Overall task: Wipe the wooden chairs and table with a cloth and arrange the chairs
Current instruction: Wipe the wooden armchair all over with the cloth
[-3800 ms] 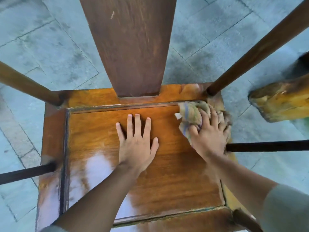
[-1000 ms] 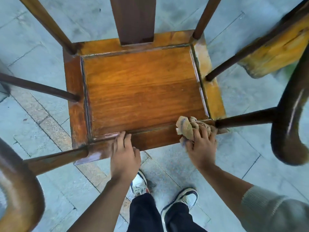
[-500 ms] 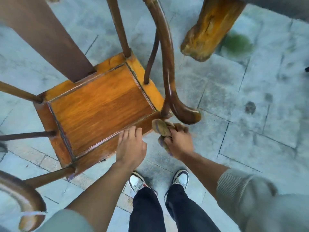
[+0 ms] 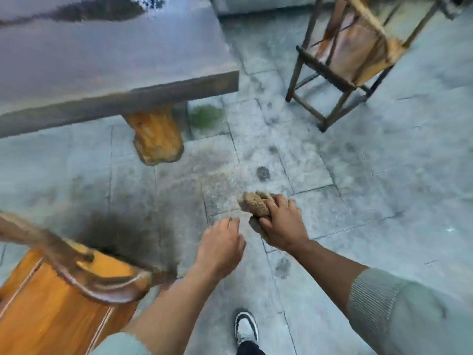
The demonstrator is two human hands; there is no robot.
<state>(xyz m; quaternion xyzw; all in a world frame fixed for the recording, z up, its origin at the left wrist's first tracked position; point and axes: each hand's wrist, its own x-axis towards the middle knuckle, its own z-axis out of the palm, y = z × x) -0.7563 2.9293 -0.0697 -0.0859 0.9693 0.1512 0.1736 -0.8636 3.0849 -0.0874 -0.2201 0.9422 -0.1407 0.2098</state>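
Table [image 4: 107,55], far left: broad slab top, dull and grey, resting on a chunky orange wooden leg [image 4: 157,139]. The leg's foot juts onto the paving between you and the far side; you could catch a toe on it if you cut the corner.

Near chair [image 4: 64,298], bottom left: orange seat with a curved arm rail across it, much blurred. The rail end sits just beside your left forearm, so a careless swing of that arm could knock the chair askew.

Far chair [image 4: 350,57], top right: stands well apart from the table and looks tilted, though blur makes that uncertain. If you reach for it one-handed it may tip or scrape the stone.

Paved floor [image 4: 358,175]: dark blotches, possibly damp, so footing may be slick.

Your left hand [image 4: 220,248]: loosely curled, holding nothing, touching nothing.

Your right hand [image 4: 281,221]: closed around the bunched cloth [image 4: 253,203], held in the air above the paving, clear of all furniture. A slack grip would drop it onto the dirty stone and soil it.
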